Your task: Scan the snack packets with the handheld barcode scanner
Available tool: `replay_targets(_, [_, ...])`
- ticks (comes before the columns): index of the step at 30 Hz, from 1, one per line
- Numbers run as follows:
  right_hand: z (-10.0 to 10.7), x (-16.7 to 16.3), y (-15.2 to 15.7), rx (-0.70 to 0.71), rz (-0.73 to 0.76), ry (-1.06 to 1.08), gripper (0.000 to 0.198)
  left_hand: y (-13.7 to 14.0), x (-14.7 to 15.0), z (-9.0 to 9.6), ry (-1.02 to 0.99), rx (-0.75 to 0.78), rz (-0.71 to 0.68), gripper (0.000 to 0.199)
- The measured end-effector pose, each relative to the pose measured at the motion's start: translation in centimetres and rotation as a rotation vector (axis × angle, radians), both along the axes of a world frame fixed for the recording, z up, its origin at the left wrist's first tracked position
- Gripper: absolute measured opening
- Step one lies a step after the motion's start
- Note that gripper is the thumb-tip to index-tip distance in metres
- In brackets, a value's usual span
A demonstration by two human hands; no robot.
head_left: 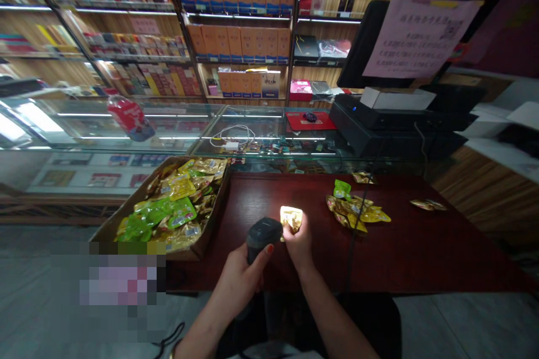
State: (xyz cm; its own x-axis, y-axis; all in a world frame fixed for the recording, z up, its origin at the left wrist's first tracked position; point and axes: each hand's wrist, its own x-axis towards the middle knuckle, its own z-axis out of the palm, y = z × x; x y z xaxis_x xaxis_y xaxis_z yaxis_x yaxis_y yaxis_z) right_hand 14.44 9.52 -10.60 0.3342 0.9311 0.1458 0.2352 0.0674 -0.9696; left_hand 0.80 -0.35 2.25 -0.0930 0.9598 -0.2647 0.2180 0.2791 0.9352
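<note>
My left hand [246,269] is wrapped round the grip of a black barcode scanner [263,231], its head turned to the right. Light falls on a small gold snack packet [291,217], which my right hand [300,241] pinches just right of the scanner. To the left stands a shallow cardboard box [215,219] heaped with gold, yellow and green packets [181,210]. A loose pile of similar packets [357,212] lies on the dark red table [261,190], right of my hands.
Single packets lie at the table's back [362,178] and right [428,205]. A dark cable [352,252] crosses the right side. Behind are a glass counter [177,123], a red mouse pad [295,120] and a monitor [366,39] bearing a paper notice. A person's covered area sits lower left.
</note>
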Motion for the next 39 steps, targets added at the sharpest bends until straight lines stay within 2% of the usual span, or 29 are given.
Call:
replay_targets(8, [1.0,0.1,-0.2,0.020,0.037,-0.006,0.050,-0.1,-0.1,0.1,-0.016,0.004,0.006,0.047])
replay_targets(11, [0.8,0.6,-0.3,0.062,0.062,0.047,0.055,-0.3,-0.3,-0.6,-0.073,0.006,0.045,0.049])
replay_targets(13, [0.8,1.1,-0.1,0.023,0.061,0.172,0.067,-0.3,-0.7,-1.9,-0.136,-0.012,0.092,0.053])
replay_targets(15, [1.5,1.3,0.1,-0.084,0.041,0.355,0.084,-0.1,-1.2,-3.8,-0.190,-0.037,0.163,0.058])
replay_targets(17, [3.0,1.1,0.5,-0.156,0.059,0.497,0.095,0.2,-1.8,-5.8,-0.233,-0.062,0.241,0.061])
replay_targets(19, [5.1,-0.1,1.0,-0.131,0.166,0.530,0.091,0.5,-2.2,-7.5,-0.282,-0.081,0.292,0.061])
replay_targets(22, [8.3,-4.0,2.4,-0.077,0.393,0.447,0.071,0.8,-2.5,-9.0,-0.342,-0.077,0.306,0.057])
replay_targets(24, [10.0,-8.0,3.9,-0.125,0.515,0.380,0.064,1.0,-2.6,-9.4,-0.362,-0.071,0.307,0.054])
replay_targets(29, [14.1,-19.3,9.0,-0.100,0.704,0.321,0.064,1.1,-2.7,-10.0,-0.370,-0.033,0.332,0.054])
replay_targets(32, [15.9,-23.4,11.2,-0.049,0.749,0.248,0.075,1.1,-2.8,-10.3,-0.365,0.016,0.336,0.053])
replay_targets(35, [15.0,-22.4,11.7,0.017,0.716,0.123,0.070,1.0,-2.8,-10.5,-0.347,0.002,0.351,0.054])
replay_targets(37, [13.0,-18.7,11.5,0.076,0.633,0.024,0.054,0.9,-2.7,-10.7,-0.315,-0.021,0.345,0.054])
replay_targets(39, [10.7,-12.9,10.9,0.130,0.484,-0.096,0.041,0.7,-2.6,-11.0,-0.279,-0.018,0.329,0.054])
